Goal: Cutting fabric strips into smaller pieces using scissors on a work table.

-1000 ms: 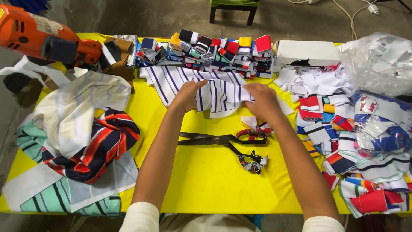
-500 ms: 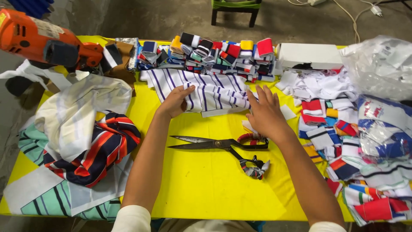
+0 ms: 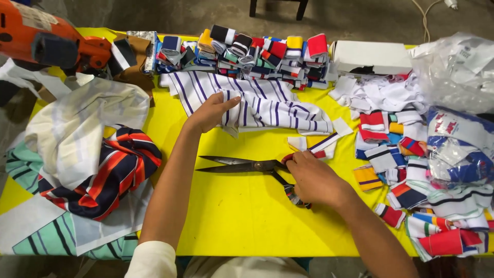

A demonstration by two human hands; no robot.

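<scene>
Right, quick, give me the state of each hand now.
Left hand: fingers flat, pressing on the white purple-striped knit fabric.
Right hand: closed on the handles of the large black steel scissors, lying on the table.

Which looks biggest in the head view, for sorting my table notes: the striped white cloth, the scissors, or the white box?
1. Striped white cloth, under the left hand.
2. Scissors, blades open, right hand on the handles.
3. White box. It sits farther from the camera, so its place below the scissors is unsure.
</scene>
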